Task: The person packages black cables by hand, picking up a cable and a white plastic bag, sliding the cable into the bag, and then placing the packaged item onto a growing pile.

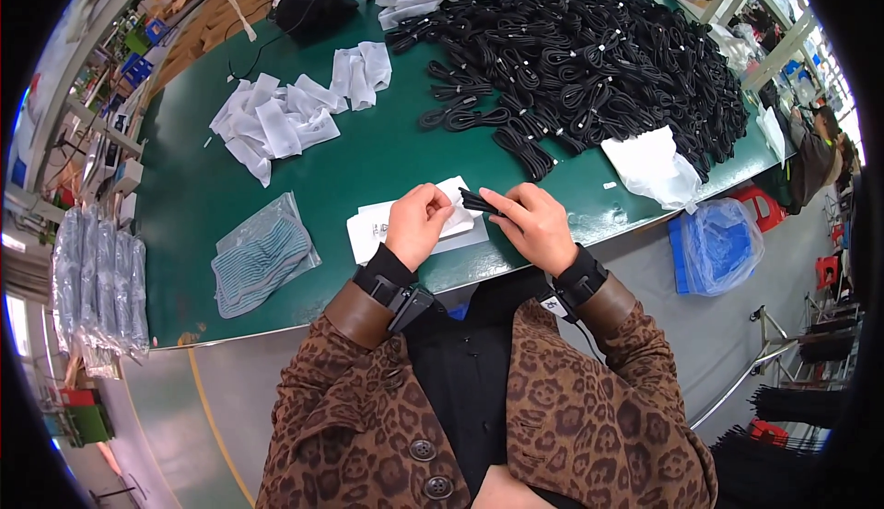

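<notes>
Near the table's front edge, my right hand (536, 225) is closed round a folded black cable (475, 201), with its end pointing left. That end is at the edge of a white pouch (455, 188); how far it goes in is hard to tell. My left hand (419, 222) pinches the pouch's side with thumb and fingertips. Beneath my hands lie more flat white pouches (365, 237), one with dark print on it. The part of the pouch behind my left fingers is hidden.
A big heap of bundled black cables (589, 62) covers the green table's back right. White pouches (281, 127) lie scattered at left, beyond striped cloths in a clear bag (262, 256). A white bag (652, 166) sits at right, above a lined blue bin (700, 256).
</notes>
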Demonstrator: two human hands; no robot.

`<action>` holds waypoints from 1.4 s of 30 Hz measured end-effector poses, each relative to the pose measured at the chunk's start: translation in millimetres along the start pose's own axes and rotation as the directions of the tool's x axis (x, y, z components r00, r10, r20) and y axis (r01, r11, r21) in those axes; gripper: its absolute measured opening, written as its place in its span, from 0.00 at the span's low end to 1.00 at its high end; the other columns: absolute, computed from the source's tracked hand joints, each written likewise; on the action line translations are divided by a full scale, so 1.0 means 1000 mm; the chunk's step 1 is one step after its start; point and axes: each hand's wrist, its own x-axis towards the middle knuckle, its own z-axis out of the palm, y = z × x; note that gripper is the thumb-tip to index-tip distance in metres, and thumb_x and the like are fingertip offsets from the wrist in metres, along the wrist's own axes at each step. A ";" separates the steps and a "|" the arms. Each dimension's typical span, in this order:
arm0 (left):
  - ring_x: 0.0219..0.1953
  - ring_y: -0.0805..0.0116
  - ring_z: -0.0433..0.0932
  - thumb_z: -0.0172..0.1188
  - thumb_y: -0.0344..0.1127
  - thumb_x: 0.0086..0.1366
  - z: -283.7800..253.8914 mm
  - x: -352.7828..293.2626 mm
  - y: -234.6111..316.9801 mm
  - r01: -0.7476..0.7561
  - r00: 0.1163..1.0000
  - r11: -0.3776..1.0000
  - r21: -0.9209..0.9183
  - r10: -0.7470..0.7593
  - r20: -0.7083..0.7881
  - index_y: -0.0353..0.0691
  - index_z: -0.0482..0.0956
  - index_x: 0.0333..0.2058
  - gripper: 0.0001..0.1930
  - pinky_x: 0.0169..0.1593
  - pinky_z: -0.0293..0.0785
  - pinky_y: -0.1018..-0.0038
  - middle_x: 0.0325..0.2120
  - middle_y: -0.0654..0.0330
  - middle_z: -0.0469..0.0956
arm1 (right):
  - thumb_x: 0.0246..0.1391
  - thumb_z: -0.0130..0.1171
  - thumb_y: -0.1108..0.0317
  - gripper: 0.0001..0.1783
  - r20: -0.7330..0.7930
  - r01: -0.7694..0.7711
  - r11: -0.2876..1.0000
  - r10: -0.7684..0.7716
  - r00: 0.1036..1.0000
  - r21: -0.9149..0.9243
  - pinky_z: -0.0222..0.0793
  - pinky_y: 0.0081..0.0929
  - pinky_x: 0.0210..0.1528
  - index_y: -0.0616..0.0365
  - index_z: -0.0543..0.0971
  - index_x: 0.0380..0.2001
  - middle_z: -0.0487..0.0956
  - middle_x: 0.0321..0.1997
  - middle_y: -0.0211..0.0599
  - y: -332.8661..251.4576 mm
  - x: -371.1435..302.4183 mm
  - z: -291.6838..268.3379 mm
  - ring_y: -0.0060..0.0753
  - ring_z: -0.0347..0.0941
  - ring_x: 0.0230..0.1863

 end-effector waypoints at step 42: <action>0.47 0.71 0.73 0.59 0.28 0.61 -0.066 0.019 0.046 -0.242 0.965 0.936 -0.257 0.259 0.036 0.36 0.73 0.31 0.04 0.50 0.73 0.72 0.42 0.59 0.74 | 0.53 0.62 0.77 0.19 -0.082 -0.044 0.548 0.203 0.976 0.835 0.70 0.19 0.38 0.62 0.69 0.47 0.72 0.40 0.35 -0.034 0.055 0.010 0.26 0.72 0.36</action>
